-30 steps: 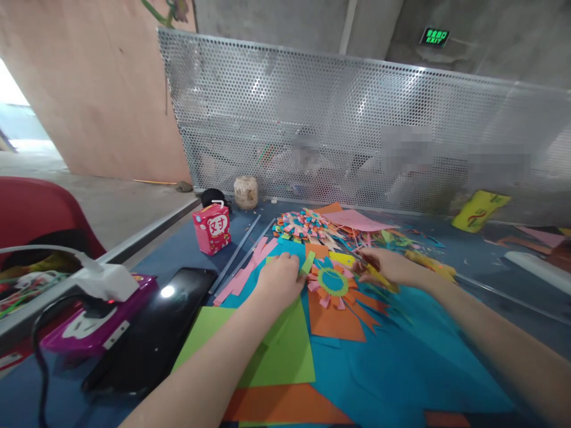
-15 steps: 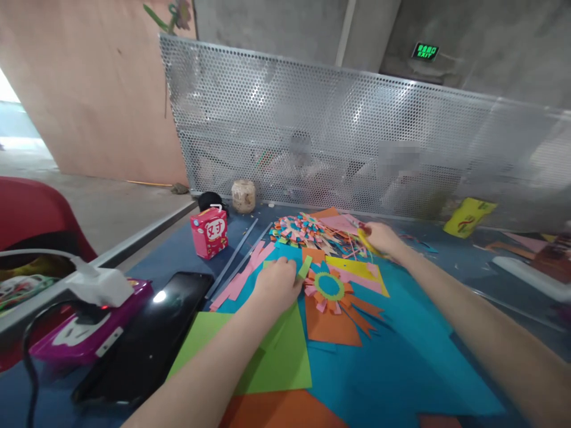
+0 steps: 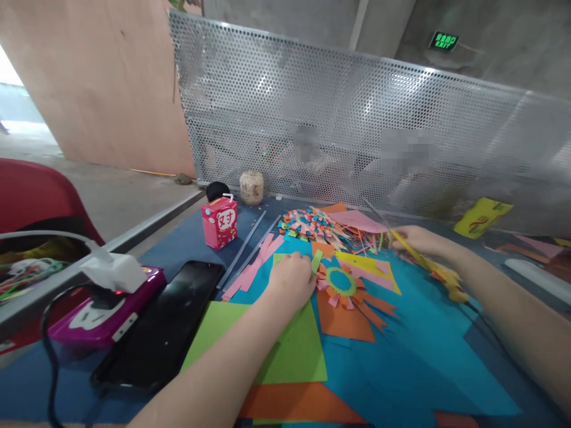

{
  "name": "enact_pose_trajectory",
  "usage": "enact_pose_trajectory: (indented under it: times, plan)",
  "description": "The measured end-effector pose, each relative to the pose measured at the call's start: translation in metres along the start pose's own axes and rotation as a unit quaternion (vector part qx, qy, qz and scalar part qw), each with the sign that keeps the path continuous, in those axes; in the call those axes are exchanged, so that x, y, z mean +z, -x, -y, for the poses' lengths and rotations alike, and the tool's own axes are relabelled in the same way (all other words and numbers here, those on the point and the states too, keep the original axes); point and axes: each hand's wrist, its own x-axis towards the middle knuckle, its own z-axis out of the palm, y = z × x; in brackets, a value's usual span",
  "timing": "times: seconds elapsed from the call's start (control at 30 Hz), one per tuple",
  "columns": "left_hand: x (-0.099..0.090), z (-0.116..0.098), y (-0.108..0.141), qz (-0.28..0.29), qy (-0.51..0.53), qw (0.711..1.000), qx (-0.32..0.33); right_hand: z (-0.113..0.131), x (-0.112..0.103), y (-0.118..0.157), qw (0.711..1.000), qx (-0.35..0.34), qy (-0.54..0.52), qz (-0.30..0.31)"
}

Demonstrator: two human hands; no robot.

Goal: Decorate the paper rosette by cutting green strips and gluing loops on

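Observation:
My left hand (image 3: 292, 278) is closed over the light green paper sheet (image 3: 297, 351), and a short green paper strip (image 3: 316, 261) sticks up from its fingertips. Just right of it lies a paper flower (image 3: 341, 280) with a green fringed ring and orange and pink petals, partly over an orange paper square (image 3: 348, 324). Farther right, my right hand (image 3: 414, 239) has its fingers curled at the far end of a yellow glue gun (image 3: 446, 284) with a dark cord. A thin greyish stick (image 3: 377, 213) extends beyond those fingers.
Blue paper (image 3: 401, 368) spreads beneath the work. Behind are a multicoloured fringed paper pile (image 3: 303, 223) and pink strips (image 3: 252, 270). To the left stand a pink drink carton (image 3: 220, 222), a phone (image 3: 160, 333) and a purple power strip (image 3: 102, 321). A perforated metal screen (image 3: 285, 95) borders the table.
The view has shifted slightly. My right hand has moved a little right, and the yellow glue gun now shows along the forearm. My left hand stays at the green strip.

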Motion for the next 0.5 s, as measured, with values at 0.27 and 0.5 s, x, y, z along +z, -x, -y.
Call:
enact_pose_trajectory:
  times: [0.27, 0.5]
  plan:
    - [-0.004, 0.000, 0.001, 0.013, 0.009, 1.000, -0.008, 0.008, 0.030, 0.009, 0.988, 0.019, -0.036, 0.150]
    - [-0.003, 0.000, -0.001, 0.015, 0.008, 1.000, -0.009, 0.018, 0.033, -0.001, 0.992, -0.018, -0.074, 0.096]
